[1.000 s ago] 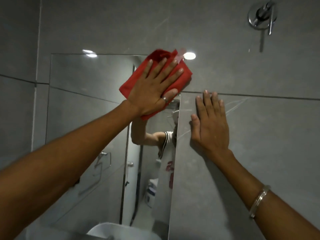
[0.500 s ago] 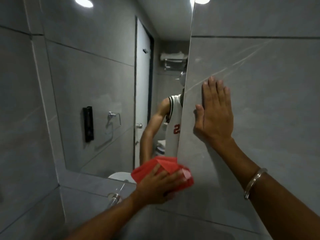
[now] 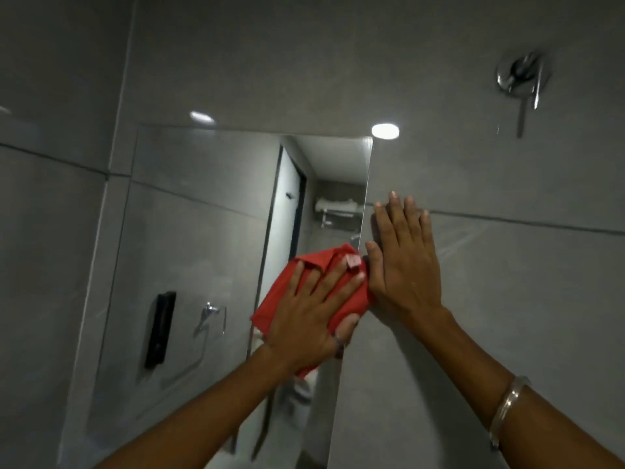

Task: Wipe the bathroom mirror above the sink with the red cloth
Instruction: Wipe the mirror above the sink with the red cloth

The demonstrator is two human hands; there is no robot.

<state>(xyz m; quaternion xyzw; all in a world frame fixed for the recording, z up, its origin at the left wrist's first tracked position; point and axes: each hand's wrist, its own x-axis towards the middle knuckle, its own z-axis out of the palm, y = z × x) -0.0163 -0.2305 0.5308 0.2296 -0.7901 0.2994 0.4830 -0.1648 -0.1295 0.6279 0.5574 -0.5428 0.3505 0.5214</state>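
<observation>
The mirror (image 3: 203, 238) is set into the grey tiled wall; its right edge runs down the middle of the view. My left hand (image 3: 314, 316) lies flat with spread fingers on the folded red cloth (image 3: 280, 296), pressing it to the glass against the mirror's right edge, about mid-height. A small pink tag shows on the cloth between my fingers. My right hand (image 3: 402, 265) rests flat and empty on the grey tile just right of the mirror's edge, its thumb side touching the cloth. A bangle sits on my right wrist.
A chrome mixer handle (image 3: 521, 79) is mounted on the wall at the upper right. The mirror reflects a white door, a black wall-mounted dispenser (image 3: 160, 330), a chrome ring holder (image 3: 211, 319) and a towel rack. A ceiling light glares near the mirror's top right corner.
My left hand has carried the red cloth from the mirror's top right corner down to its bottom and back up to mid-height along the right edge. My right hand stayed on the tile.
</observation>
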